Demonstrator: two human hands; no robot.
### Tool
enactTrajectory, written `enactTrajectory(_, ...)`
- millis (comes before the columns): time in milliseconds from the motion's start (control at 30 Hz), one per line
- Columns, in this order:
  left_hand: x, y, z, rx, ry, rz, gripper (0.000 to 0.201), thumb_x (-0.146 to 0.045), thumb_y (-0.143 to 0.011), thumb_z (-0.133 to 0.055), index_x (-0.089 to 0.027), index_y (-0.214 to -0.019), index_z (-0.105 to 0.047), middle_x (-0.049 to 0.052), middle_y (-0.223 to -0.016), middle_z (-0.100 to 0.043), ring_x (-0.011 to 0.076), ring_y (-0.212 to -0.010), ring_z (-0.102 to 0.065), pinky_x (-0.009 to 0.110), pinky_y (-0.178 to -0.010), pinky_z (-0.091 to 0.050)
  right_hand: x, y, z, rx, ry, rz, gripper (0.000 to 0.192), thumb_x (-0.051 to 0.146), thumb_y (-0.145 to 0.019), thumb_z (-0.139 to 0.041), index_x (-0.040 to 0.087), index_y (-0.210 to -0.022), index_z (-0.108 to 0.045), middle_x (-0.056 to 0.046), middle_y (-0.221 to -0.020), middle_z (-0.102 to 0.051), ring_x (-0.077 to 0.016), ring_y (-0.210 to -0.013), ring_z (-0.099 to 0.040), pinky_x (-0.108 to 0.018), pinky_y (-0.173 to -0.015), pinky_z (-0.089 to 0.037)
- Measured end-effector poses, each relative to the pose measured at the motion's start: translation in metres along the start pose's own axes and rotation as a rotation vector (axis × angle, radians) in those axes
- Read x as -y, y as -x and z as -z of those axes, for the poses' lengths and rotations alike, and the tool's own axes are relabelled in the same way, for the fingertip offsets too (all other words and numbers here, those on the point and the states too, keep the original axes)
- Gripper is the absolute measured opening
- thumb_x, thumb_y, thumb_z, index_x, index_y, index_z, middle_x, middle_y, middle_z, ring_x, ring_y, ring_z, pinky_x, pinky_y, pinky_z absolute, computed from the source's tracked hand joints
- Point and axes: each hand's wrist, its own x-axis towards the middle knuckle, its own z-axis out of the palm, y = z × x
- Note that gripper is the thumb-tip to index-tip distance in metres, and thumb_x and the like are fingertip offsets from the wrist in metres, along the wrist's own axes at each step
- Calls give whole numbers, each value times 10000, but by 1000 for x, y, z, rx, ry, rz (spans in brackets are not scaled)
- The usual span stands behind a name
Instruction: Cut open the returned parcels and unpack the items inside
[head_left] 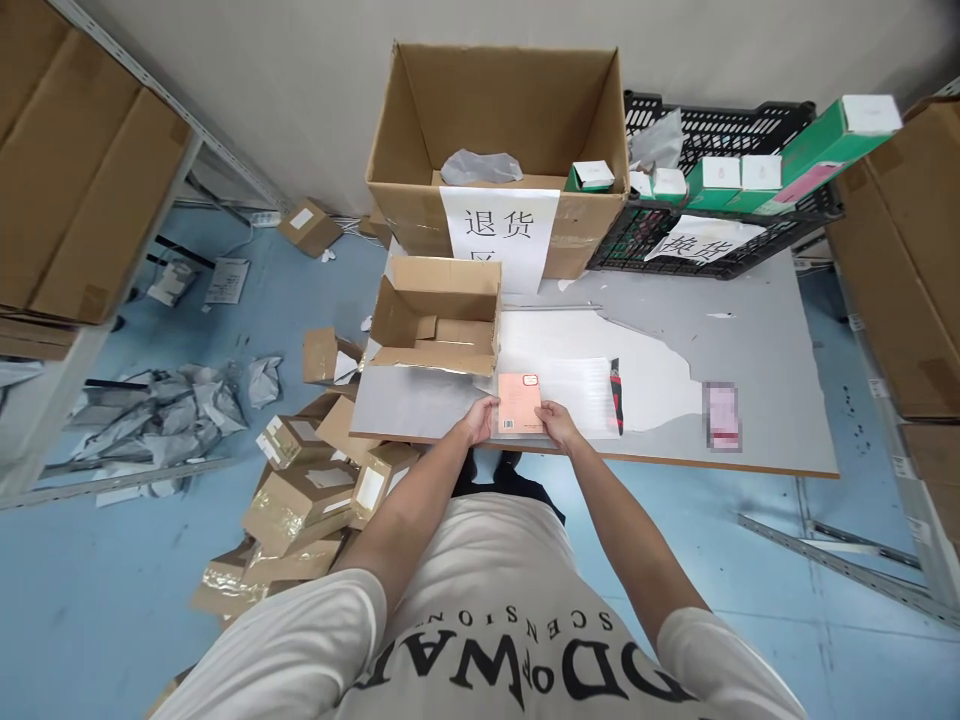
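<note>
Pink and flat, a small rectangular cardboard packet [520, 403] sits at the near edge of the grey worktable [765, 390], gripped on both sides. The left hand [480, 417] pinches its left edge with fingers curled around it, and the right hand [559, 422] clasps its lower right corner in the same way, thumb on top. The packet lies flat or nearly flat just above the tabletop; whether it touches the surface cannot be told.

Just beside the packet on the right lies a white printed paper sheet [581, 393], and at that sheet's right edge rests a red and black utility knife [616, 397]. Behind the packet, to the left, an open small brown cardboard box [436, 315] stands with its flaps up. Further back stands a large open brown cardboard carton [510, 140] bearing a white paper sign with Chinese characters [499, 235]; a crumpled grey plastic bag [480, 166] lies inside it. To the right of the carton is a black plastic lattice crate [712, 215] holding green and white small boxes [720, 180].

On the blue floor [112, 590] to the left, a heap of taped brown parcels [307, 510] leans against the table, with torn grey plastic wrapping [161, 410] well apart from it.
</note>
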Motion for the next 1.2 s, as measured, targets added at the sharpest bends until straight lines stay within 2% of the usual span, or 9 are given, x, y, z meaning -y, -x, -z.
enactTrajectory(167, 12, -9, 3, -163, -139, -149, 402, -103, -688, -698, -111, -1079, -608, 134, -972, -712, 258, -910, -680, 413, -867, -513, -7, 0, 0, -141, 214, 83, 244, 333, -657, -687, 192, -854, -660, -45, -833, -714, -222, -830, -666, -410, -828, -522)
enactTrajectory(333, 18, -14, 10, -221, -151, -173, 408, -134, -676, -753, -121, -1058, -611, 129, -977, -710, 250, -902, -684, 426, -855, -527, -31, 33, 17, -366, 240, 149, 376, 406, -685, -642, 175, -982, -629, -83, -951, -681, -225, -922, -640, -401, -893, -490)
enactTrajectory(500, 20, -16, 18, -237, -143, -163, 408, -130, -676, -755, -116, -1058, -613, 134, -965, -710, 261, -904, -683, 442, -850, -530, -60, 58, 33, -700, 9, 17, 697, 462, -664, -654, 185, -1255, -409, -132, -1219, -534, -208, -1041, -588, -357, -887, -507)
enactTrajectory(600, 22, -18, 20, -253, -138, -149, 387, -101, -682, -741, -111, -1048, -613, 133, -956, -711, 256, -901, -684, 435, -858, -527, -63, 52, 36, -784, -123, -35, 859, 457, -643, -674, 221, -1345, -240, -141, -1294, -454, -193, -1089, -562, -337, -876, -517)
enactTrajectory(700, 24, -20, 21, -266, -138, -136, 366, -88, -691, -729, -111, -1038, -615, 130, -954, -711, 247, -889, -686, 427, -862, -526, -59, 38, 37, -804, -249, 1, 914, 447, -617, -702, 239, -1349, -194, -121, -1206, -520, -178, -994, -600, -343, -811, -549)
enactTrajectory(867, 24, -18, 23, -267, -146, -127, 348, -91, -696, -725, -123, -1026, -617, 120, -951, -711, 246, -895, -684, 423, -852, -528, -40, 21, 44, -729, -334, 128, 579, 428, -622, -700, 215, -1117, -489, -32, -841, -648, -186, -712, -627, -380, -685, -566)
enactTrajectory(967, 25, -16, 21, -259, -152, -127, 363, -112, -692, -736, -133, -1033, -613, 115, -956, -710, 250, -898, -681, 441, -838, -530, -19, 21, 44, -691, -332, 156, 429, 370, -617, -705, 186, -989, -595, -52, -894, -683, -219, -833, -641, -394, -768, -544)
enactTrajectory(1033, 26, -18, 18, -252, -156, -135, 366, -116, -687, -740, -141, -1029, -613, 108, -960, -709, 245, -896, -680, 437, -835, -530, -3, 27, 40, -629, -260, 248, 371, 367, -649, -685, 171, -961, -637, -66, -989, -690, -227, -969, -623, -388, -878, -499)
enactTrajectory(1200, 32, -31, 9, -229, -161, -170, 358, -111, -658, -749, -143, -994, -628, 95, -930, -714, 229, -864, -682, 400, -819, -530, 18, 46, 15, -257, 18, 374, 348, 443, -754, -618, 181, -974, -680, -68, -1095, -678, -234, -1104, -574, -399, -1011, -391)
